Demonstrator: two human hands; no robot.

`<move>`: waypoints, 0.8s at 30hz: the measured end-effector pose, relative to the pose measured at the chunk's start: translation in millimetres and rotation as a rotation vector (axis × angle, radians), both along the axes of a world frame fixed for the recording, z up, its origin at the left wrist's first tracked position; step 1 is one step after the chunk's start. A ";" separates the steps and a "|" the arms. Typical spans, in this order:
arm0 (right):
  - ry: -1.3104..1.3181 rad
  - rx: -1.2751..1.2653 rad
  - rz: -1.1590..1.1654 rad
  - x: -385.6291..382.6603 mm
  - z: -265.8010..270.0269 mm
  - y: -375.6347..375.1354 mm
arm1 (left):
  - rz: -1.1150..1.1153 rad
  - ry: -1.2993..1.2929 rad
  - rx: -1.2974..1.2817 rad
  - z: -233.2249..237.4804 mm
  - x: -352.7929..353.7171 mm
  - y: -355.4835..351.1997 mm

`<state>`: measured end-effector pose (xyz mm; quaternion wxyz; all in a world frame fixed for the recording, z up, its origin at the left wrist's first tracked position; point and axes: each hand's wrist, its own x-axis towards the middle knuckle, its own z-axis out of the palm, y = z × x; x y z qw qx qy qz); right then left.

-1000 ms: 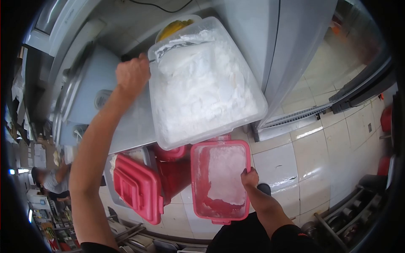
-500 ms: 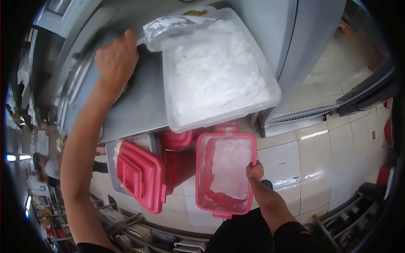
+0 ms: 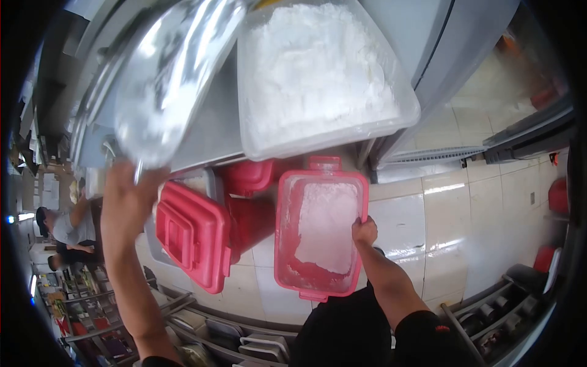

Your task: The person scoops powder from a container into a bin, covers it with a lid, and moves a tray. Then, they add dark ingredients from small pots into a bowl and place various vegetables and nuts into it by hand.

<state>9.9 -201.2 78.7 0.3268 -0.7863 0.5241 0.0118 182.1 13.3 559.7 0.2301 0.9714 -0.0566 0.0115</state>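
Observation:
My left hand (image 3: 129,202) is closed around the handle of a shiny metal scoop (image 3: 177,79), held up close to the camera and blurred by motion. I cannot make out whether powder is in it. To its right, a translucent plastic tub (image 3: 330,139) full of white powder (image 3: 318,67) sits on a metal counter. My right hand (image 3: 365,232) grips the right rim of a red plastic bin (image 3: 280,244), whose inside has a layer of white powder (image 3: 327,226) and dusty walls.
A red lid (image 3: 214,263) lies tilted over a grey container left of the bin, near another red container (image 3: 247,177). The metal counter (image 3: 211,122) runs along the top. Racks with trays (image 3: 263,348) stand below. Other people (image 3: 70,229) are at far left.
My left hand has swung down and toward me, bringing the scoop away from the powder tub and up near the camera. My right hand keeps its grip on the red bin.

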 end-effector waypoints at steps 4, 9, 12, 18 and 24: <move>0.062 -0.030 0.032 -2.3 -3.4 -1.1 | -0.011 0.236 -0.153 -30.9 -90.1 64.4; 0.040 -0.005 0.021 1.8 7.4 -0.7 | 0.098 0.577 -0.235 -117.9 -168.0 85.8; 0.054 -0.030 0.029 1.3 5.9 0.1 | 0.113 0.790 -0.078 -208.8 -200.4 96.4; -0.016 -0.088 0.095 -4.4 -7.5 -2.9 | -0.105 0.613 0.200 -484.1 -247.1 67.9; -0.045 -0.123 0.158 -3.9 -7.2 -5.1 | 0.247 0.984 0.016 -593.2 -200.6 23.9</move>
